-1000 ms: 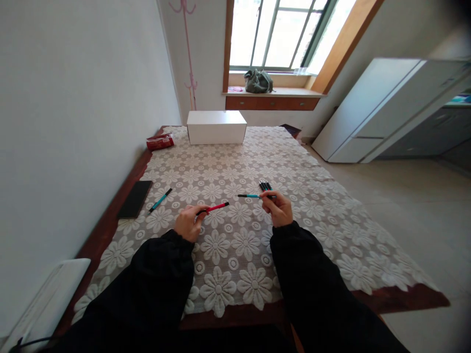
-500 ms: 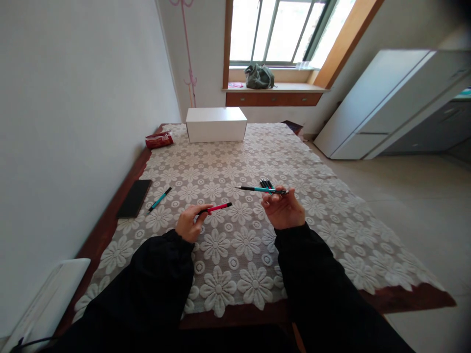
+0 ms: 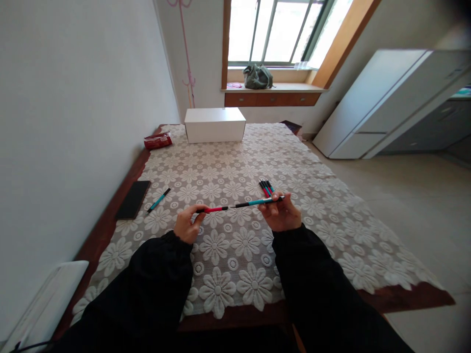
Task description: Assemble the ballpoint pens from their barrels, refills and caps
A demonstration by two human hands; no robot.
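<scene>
Left hand [image 3: 187,225] pinches red pen [image 3: 213,209] — right hand [image 3: 280,215] teal pen [image 3: 257,202]; tips meet.

Bright daylight pours through a tall window [image 3: 281,30] at the far end, above a wooden sill [image 3: 274,88] where a grey-green bag [image 3: 257,77] sits. A plain white wall [image 3: 73,108] runs along the left, with a pink coat stand [image 3: 187,54] in the corner. White cabinets [image 3: 382,100] line the right side above a pale tiled floor [image 3: 412,211].
</scene>
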